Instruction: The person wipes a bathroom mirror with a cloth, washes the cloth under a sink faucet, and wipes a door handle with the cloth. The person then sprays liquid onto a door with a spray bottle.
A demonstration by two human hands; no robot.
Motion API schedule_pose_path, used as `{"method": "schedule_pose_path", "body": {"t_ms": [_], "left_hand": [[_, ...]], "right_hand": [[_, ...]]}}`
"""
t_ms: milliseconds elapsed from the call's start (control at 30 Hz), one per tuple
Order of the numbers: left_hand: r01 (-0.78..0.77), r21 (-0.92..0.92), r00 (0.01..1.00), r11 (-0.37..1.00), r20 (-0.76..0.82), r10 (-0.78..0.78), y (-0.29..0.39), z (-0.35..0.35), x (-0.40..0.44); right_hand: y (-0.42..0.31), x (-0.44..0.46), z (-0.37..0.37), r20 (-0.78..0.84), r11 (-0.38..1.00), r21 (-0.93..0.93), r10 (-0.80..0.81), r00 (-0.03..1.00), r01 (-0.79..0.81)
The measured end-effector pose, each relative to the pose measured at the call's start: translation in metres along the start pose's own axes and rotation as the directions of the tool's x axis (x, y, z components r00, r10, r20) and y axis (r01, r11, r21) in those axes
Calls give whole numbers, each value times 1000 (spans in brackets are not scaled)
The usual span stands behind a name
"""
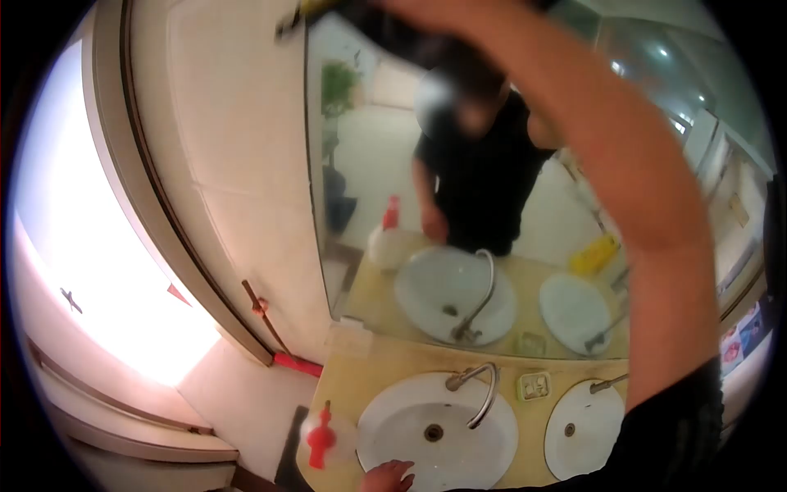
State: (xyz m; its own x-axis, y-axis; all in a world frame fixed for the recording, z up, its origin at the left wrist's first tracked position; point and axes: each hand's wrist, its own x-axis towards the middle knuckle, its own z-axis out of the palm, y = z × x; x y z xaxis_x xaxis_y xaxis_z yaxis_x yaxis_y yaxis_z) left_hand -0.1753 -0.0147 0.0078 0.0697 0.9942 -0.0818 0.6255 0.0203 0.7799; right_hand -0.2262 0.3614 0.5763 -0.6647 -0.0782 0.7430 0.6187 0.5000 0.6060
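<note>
My right arm stretches up across the large mirror (pixel 385 164). At the top edge of the view my right hand (pixel 422 10) is closed around a dark tool with a yellow part (pixel 316 10); it is blurred and partly cut off, so its kind is unclear. My left hand (pixel 389 476) rests at the near-left rim of the white washbasin (pixel 381 410), its fingers extended and nothing visible in them. A curved metal faucet (pixel 490 385) stands behind the basin. To the left sits a bottle with a red pump top (pixel 321 439).
A second washbasin (pixel 561 459) with its own faucet (pixel 607 383) is to the right. Between the basins lies a soap dish (pixel 534 385) on the yellowish counter (pixel 344 361). A stick with a pink base (pixel 297 364) leans left, near a bright doorway (pixel 106 271).
</note>
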Motion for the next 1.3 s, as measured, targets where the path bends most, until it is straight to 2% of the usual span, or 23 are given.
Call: {"method": "schedule_pose_path", "body": {"t_ms": [67,100,133,167,200,367,500,533,567,600,700,767,800,833,867,933,1033,1133,1167,1200,1233,1267,1300], "left_hand": [[42,-59,999,997,11,-41,1,-3,-8],[62,-101,998,993,-2,-62,-1,-2,-9],[72,-115,997,991,-8,-73,-7,5,-11],[67,-92,997,994,-20,-69,-15,12,-17],[60,-63,998,996,-30,-62,-21,17,-27],[103,-82,989,991,-94,-111,-7,9,-50],[102,44,989,994,100,-106,-13,16,-58],[98,44,987,994,120,-103,-12,16,-57],[89,63,986,994,134,-97,-10,16,-54],[83,82,984,993,148,-95,-8,16,-52],[89,66,991,994,92,-95,-6,18,-42],[102,73,990,992,94,-109,0,15,-37],[114,76,986,991,116,-122,5,11,-33],[123,80,981,989,139,-134,9,11,-32],[127,83,979,988,149,-139,8,14,-32],[61,95,992,994,108,-71,5,22,-27],[74,120,989,990,117,-88,9,27,-24],[145,102,974,984,159,-160,18,17,-26],[150,107,976,983,144,-165,18,15,-26],[177,80,977,981,107,-185,19,15,-28],[207,53,974,977,83,-211,21,15,-35],[211,57,973,976,85,-215,22,12,-38],[223,60,970,973,90,-227,23,10,-39]], "right_hand": [[-57,-67,52,158,992,115,-77,984,59],[-88,-116,142,-189,955,234,-138,972,181],[-131,-176,171,-156,817,561,-58,986,137],[-138,-176,44,249,811,546,85,965,-212],[-165,-210,56,460,682,657,-26,888,-320],[-207,-401,93,745,553,658,-384,545,-511],[-125,-314,43,609,577,742,-366,704,-342],[-97,-288,36,400,547,810,-250,882,-212],[-63,-254,22,262,694,719,-216,941,-41],[-19,-240,23,474,597,727,-79,877,-339],[127,-163,-38,412,819,564,-166,896,-107],[222,-130,-45,-320,979,-181,29,947,-92],[299,-129,-61,-117,778,-612,-266,957,141],[271,-129,-78,-176,778,-621,-20,984,-95],[238,-125,-82,-24,482,-849,375,927,-217],[177,-170,-52,-127,807,-564,127,984,-177],[28,-294,8,152,991,-130,-2,988,22],[-82,-504,44,697,861,507,-432,573,32],[-87,-433,-3,892,752,303,-440,-104,-585],[-106,-588,35,819,528,470,-561,125,-708],[-112,-653,38,712,726,688,-676,192,3],[-114,-681,37,608,506,490,-782,138,710],[-109,-681,40,612,511,490,-779,139,706]]}}
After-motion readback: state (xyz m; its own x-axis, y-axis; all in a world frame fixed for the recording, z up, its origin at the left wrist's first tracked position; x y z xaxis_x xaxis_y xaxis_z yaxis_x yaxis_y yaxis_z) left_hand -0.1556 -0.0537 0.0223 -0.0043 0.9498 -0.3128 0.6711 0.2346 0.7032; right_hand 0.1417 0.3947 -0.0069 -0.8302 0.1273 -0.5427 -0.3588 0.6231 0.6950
